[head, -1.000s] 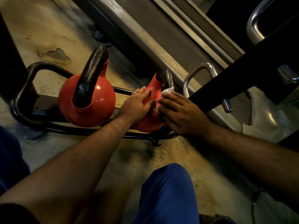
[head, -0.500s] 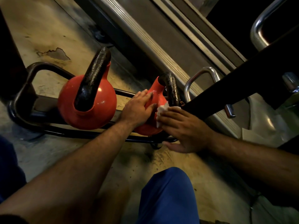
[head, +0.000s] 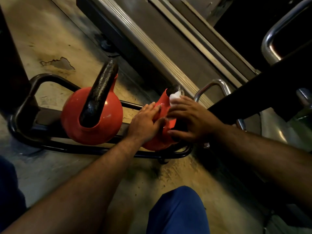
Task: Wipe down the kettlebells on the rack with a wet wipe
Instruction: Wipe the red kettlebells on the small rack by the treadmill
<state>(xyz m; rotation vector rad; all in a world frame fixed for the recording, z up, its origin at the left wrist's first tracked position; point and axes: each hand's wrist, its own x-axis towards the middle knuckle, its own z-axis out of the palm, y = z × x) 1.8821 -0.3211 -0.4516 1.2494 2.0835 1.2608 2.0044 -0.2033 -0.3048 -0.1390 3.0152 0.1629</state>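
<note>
We see two red kettlebells on a low black rack [head: 22,115] that stands on the floor. The larger kettlebell [head: 92,119] sits toward the rack's left end, its black handle pointing up and away. The smaller kettlebell [head: 161,125] sits near the rack's right end — both of our hands are on it. Our left hand [head: 143,124] lies flat against its left side, fingers straight. Our right hand [head: 192,119] presses a white wet wipe [head: 174,97] against the top of this kettlebell, by its handle, with fingers spread and lightly bent — the wipe bunched under the fingertips.
</note>
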